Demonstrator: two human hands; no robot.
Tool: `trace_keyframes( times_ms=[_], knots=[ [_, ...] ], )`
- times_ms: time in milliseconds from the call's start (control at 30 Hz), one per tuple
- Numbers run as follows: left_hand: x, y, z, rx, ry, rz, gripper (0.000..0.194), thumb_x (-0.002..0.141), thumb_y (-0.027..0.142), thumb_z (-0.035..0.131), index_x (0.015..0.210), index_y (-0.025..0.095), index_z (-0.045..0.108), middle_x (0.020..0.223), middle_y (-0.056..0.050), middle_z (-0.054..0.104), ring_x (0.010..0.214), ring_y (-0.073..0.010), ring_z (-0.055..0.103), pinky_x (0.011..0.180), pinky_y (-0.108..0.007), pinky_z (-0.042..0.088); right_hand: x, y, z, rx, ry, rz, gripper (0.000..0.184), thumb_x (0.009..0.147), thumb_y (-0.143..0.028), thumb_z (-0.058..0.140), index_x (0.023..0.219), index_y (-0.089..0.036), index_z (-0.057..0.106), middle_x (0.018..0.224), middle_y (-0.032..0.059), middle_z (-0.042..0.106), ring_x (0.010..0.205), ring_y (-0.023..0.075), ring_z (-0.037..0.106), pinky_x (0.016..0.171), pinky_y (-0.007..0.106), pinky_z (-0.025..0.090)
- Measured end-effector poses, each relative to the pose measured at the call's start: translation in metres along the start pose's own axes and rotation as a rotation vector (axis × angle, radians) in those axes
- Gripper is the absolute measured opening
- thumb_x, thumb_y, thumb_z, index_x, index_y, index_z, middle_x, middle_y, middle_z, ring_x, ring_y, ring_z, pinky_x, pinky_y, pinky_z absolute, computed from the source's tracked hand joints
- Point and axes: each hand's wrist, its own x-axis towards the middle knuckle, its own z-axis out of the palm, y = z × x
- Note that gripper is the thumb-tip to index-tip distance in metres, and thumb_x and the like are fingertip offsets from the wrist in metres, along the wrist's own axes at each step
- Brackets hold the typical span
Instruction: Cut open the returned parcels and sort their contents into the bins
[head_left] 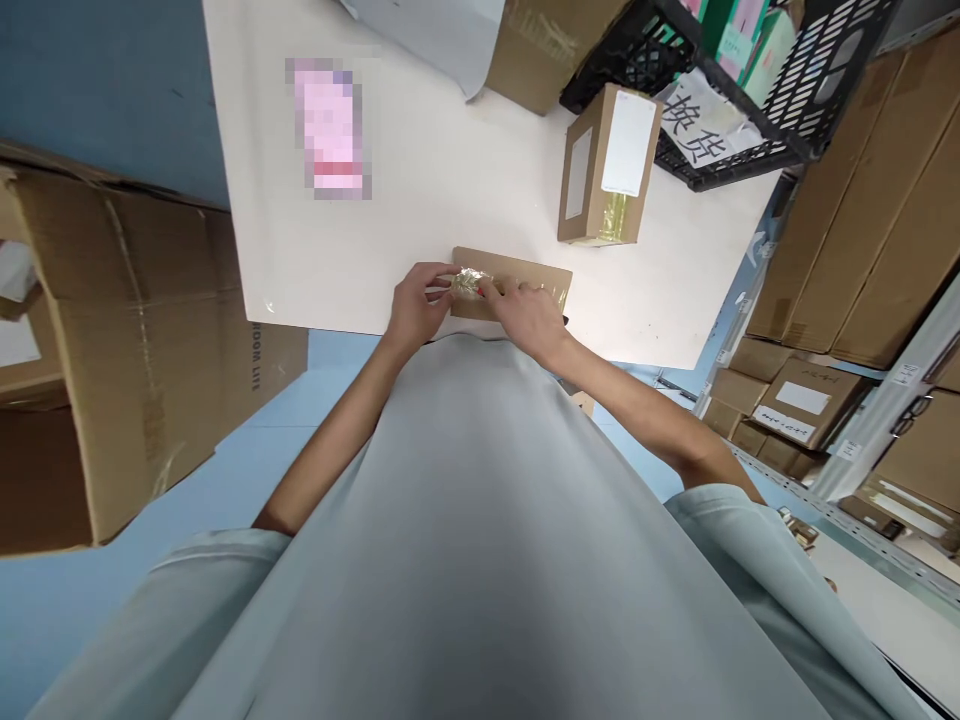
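While both hands meet at the near edge of the white table (pixel 450 180), a low brown cardboard piece (pixel 534 270) lies between and under them, its long side running left to right just in front of the person's shirt (pixel 480 480). Crumpled, shiny clear film (pixel 468 282), perhaps packing tape, shows on its left part. The left hand (pixel 420 303) is at the left end, fingers loosely curved with gaps between them and the tips at the film; whether they pinch it I cannot tell. The right hand (pixel 531 316) comes over the near side, fingers bent downward onto the film and cardboard, and the view does not show whether they grip or only press. Judging by its look, the cardboard should be light and fairly stiff along its folds, yet easy to dent in the middle of a face. The film is likely thin, slick and apt to crease or cling to skin. A sound hold would be at the bare cardboard of the right end or along the far edge, away from the film. Farther off to the right stands a taped carton (pixel 610 165), beside a black crate (pixel 787 150).
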Motion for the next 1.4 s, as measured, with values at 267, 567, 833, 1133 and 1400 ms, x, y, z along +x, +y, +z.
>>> trace_keyframes(
  times_ms=[267,567,833,1133,1400],
  knots=[
    [-0.005,0.008,0.003,0.069,0.068,-0.046,0.038,0.094,0.029,0.074,0.131,0.026,0.08,0.14,-0.011,0.075,0.11,-0.023,0.078,0.092,-0.037,0.07,-0.024,0.061,0.032,-0.016,0.019,0.064,0.056,0.112,-0.011,0.033,0.162,-0.009,0.058,0.132,0.03,0.075,0.115,0.0376,0.074,0.085,0.043,0.055],
    [-0.011,0.02,0.018,0.186,0.132,-0.072,0.037,0.095,0.03,0.073,0.131,0.026,0.081,0.141,-0.011,0.075,0.104,-0.0225,0.079,0.086,-0.036,0.069,-0.06,0.125,0.056,0.075,-0.04,0.09,0.058,0.113,-0.01,0.034,0.165,-0.017,0.056,0.132,0.0268,0.075,0.118,0.0374,0.073,0.086,0.043,0.049],
    [-0.016,0.029,0.031,0.223,0.156,-0.102,0.037,0.095,0.03,0.071,0.13,0.024,0.081,0.141,-0.011,0.075,0.101,-0.0209,0.079,0.084,-0.033,0.068,-0.066,0.17,0.08,0.038,-0.059,-0.047,0.063,0.109,-0.003,0.039,0.165,-0.024,0.058,0.13,0.0193,0.078,0.107,0.0312,0.074,0.078,0.038,0.04],
    [-0.014,0.04,0.038,0.229,0.186,-0.138,0.037,0.095,0.025,0.07,0.13,0.024,0.081,0.141,-0.011,0.076,0.103,-0.0206,0.079,0.086,-0.031,0.066,-0.054,0.195,0.122,0.085,0.084,-0.065,0.05,0.124,-0.027,0.027,0.161,-0.028,0.061,0.127,0.0141,0.08,0.104,0.0265,0.072,0.069,0.034,0.029],
    [-0.009,0.037,0.032,0.226,0.158,-0.145,0.038,0.092,0.032,0.075,0.128,0.023,0.08,0.142,-0.012,0.079,0.105,-0.0235,0.08,0.089,-0.035,0.069,-0.024,0.185,0.188,0.445,0.335,-0.034,0.048,0.125,-0.039,0.032,0.148,-0.021,0.071,0.131,0.0134,0.082,0.114,0.0266,0.073,0.084,0.033,0.048]
  ],
)
